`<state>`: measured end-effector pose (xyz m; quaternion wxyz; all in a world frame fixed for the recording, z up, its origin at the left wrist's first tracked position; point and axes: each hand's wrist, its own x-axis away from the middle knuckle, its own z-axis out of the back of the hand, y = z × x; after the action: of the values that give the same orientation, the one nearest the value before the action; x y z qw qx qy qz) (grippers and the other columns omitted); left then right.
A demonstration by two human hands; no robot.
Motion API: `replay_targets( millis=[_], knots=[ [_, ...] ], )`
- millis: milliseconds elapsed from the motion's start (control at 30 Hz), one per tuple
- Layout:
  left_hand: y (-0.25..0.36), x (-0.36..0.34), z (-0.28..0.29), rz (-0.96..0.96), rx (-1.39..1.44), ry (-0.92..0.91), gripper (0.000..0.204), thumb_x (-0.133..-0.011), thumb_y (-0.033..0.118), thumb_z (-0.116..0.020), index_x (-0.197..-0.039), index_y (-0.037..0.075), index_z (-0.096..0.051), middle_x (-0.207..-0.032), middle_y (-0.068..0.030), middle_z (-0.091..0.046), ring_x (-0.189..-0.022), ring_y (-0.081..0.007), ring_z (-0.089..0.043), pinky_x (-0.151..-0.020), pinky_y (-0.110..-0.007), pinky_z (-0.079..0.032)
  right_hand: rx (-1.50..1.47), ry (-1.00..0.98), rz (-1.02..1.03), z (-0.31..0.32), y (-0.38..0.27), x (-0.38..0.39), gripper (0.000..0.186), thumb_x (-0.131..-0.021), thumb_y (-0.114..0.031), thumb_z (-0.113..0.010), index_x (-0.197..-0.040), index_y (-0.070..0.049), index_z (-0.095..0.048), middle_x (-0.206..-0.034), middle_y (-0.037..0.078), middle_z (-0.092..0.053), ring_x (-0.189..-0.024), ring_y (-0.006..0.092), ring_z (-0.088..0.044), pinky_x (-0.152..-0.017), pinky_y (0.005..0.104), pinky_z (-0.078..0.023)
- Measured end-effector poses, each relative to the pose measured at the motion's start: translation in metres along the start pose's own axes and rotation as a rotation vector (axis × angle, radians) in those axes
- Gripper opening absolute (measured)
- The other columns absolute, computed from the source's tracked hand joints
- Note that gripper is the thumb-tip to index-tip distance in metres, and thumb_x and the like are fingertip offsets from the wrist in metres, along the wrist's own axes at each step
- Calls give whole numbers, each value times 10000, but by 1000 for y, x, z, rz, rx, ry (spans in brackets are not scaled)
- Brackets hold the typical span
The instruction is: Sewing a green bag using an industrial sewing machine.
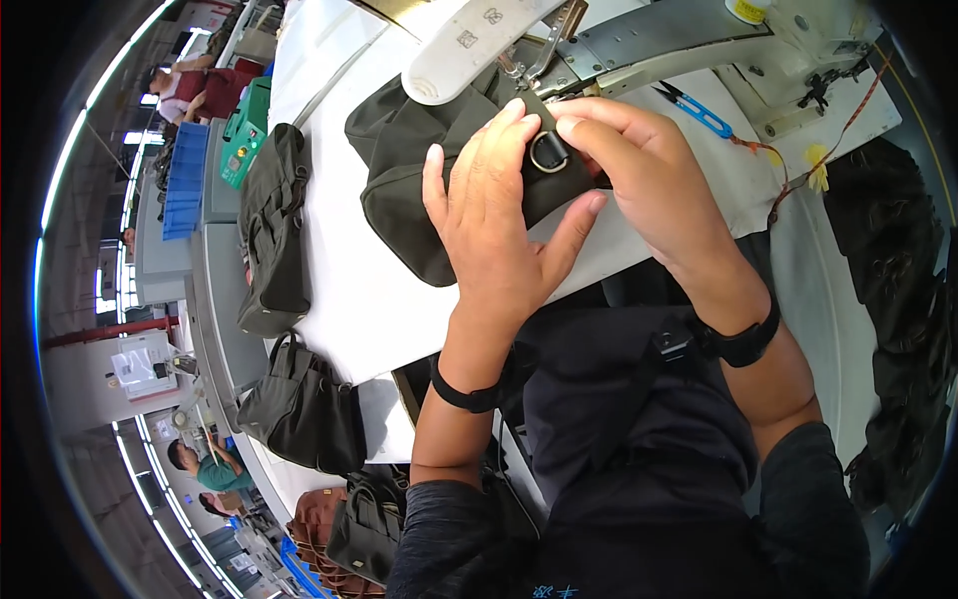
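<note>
Head view. Left hand (494, 215): fingers stretched flat, pressed on a dark green bag (419, 170), thumb angled out toward the right hand; nothing closed in its grip. Right hand (649, 170): fingers curled, fingertips pinching the bag's strap at a metal ring (549, 153), which sits between the two hands. Bag: lies on the white table (349, 290), its upper edge under the sewing machine (639, 40) (the needle itself cannot be made out). Black bands on both wrists. Blue snips (699, 112): on the table right of the hands, well apart from them. Orange thread (788, 165): trails from the snips toward the table's right edge. Second green bag (271, 225): stands at the table's left edge, apart from the hands. Further dark bags (304, 404): stacked below the table's left edge. Dark pile (898, 299): far right, beside the table. Other people: seated at upper left and lower left, far off
</note>
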<state>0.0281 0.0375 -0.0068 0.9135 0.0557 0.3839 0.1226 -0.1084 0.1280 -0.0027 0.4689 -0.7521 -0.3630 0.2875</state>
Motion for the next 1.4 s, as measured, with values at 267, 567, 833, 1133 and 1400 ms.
replay_targets(
  millis=[267,567,833,1133,1400],
  knots=[
    [-12,1,-11,13,65,81,604,-885,289,-813,-1366,41,-546,-1445,-154,-639,-1316,-315,-597,-1229,-534,-220,-17,15,45,-2,3,-4,240,-1023,-131,-592,-1128,23,-742,-822,-55,-610,-759,11,-501,-645,223,-411],
    [-19,-11,-20,38,86,133,488,-930,266,-765,-1329,61,-572,-1418,-135,-659,-1284,-301,-610,-1216,-529,-246,98,-30,99,8,8,-6,232,-1021,-140,-601,-1106,19,-746,-816,-55,-619,-745,17,-503,-644,229,-408],
    [3,-8,-23,104,-7,269,270,-876,105,-823,-1120,48,-722,-1183,-118,-746,-1105,-289,-705,-930,-363,-538,346,-309,-15,44,14,-15,203,-1035,-190,-633,-1098,-41,-755,-850,-43,-664,-764,47,-552,-684,229,-443],
    [15,-10,-26,403,425,336,137,-935,42,-784,-1031,-3,-698,-1135,-156,-764,-969,-200,-746,-853,-319,-595,147,-167,131,24,27,5,202,-999,-178,-723,-1005,20,-757,-833,-34,-680,-784,40,-559,-694,232,-456],
    [13,-18,-23,362,394,324,80,-956,33,-742,-983,6,-672,-1102,-185,-760,-962,-218,-741,-866,-332,-579,155,-89,128,14,15,9,202,-984,-178,-738,-1004,20,-774,-824,-28,-693,-770,38,-557,-693,229,-461]
  ],
)
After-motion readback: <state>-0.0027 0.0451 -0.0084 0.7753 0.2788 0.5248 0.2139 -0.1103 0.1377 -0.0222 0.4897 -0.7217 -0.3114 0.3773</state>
